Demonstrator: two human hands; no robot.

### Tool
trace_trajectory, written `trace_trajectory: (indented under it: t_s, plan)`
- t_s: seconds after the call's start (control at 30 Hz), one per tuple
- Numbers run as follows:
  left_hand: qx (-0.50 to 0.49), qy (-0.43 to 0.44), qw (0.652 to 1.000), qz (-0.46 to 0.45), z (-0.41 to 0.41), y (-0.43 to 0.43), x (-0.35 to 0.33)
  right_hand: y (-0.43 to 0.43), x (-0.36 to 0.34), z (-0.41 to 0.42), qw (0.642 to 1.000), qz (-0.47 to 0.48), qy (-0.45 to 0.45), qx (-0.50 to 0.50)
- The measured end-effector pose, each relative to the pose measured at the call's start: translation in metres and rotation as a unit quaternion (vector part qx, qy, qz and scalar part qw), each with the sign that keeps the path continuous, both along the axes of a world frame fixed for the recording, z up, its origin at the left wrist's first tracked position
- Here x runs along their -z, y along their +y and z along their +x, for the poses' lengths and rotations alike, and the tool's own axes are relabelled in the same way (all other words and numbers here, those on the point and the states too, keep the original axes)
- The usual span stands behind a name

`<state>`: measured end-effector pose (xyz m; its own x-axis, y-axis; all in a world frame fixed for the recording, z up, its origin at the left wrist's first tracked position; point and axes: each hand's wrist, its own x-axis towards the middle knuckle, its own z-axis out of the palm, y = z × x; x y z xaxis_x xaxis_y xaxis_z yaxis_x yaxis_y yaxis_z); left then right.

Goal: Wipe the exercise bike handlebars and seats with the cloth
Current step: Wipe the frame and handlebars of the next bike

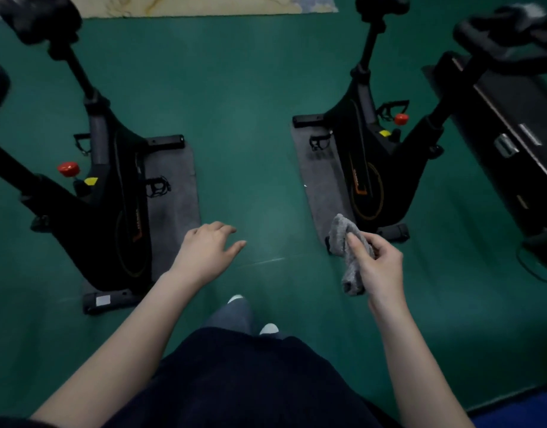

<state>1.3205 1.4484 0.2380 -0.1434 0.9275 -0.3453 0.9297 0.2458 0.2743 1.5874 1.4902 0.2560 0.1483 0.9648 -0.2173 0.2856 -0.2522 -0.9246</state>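
Nearest: a dark top [244, 381] fills the bottom of the view. Beyond it are a grey trouser leg [232, 316] and two pale shoe tips [268, 329] on the green floor [250, 118].

Left hand [204, 251]: palm down above the floor, fingers loosely spread and only slightly bent, holding nothing.

Right hand [380, 270]: fingers curled, thumb laid across a bunched grey cloth [341, 230]. Cloth ends stick out above and below the grip. The cloth is held in the air in front of the near foot of the right bike [368, 168], touching neither bike.

Left bike [111, 196]: black, standing on a grey mat [173, 186], with the flywheel end toward the person. There is a red knob [68, 169] on the frame. Its seat [37, 17] is at top left, blurred.

Right bike: black, on its own grey mat [318, 168], with a red knob [401, 118] on the frame. The seat post rises to the top edge and the seat is mostly cut off. The handlebars [497, 29] are at upper right, blurred.

The two bikes stand well apart with bare floor between them.

Far right: a long black unit [497, 134] with metal fittings, beside the right bike. I cannot tell what it is.

Top edge: a strip of pale patterned flooring [204, 4].
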Motion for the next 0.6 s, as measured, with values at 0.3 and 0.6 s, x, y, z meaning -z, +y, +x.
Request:
trace_trajectory:
  t_s: [0.3,0.6]
  plan:
    - [-0.106,-0.017,0.994,0.006,-0.048,0.063,0.015,0.11,0.008,-0.089,0.986,0.031,-0.023,-0.164]
    - [-0.161,-0.017,0.986,0.028,-0.116,0.161,0.005,0.226,0.002,-0.183,0.966,0.041,-0.032,-0.254]
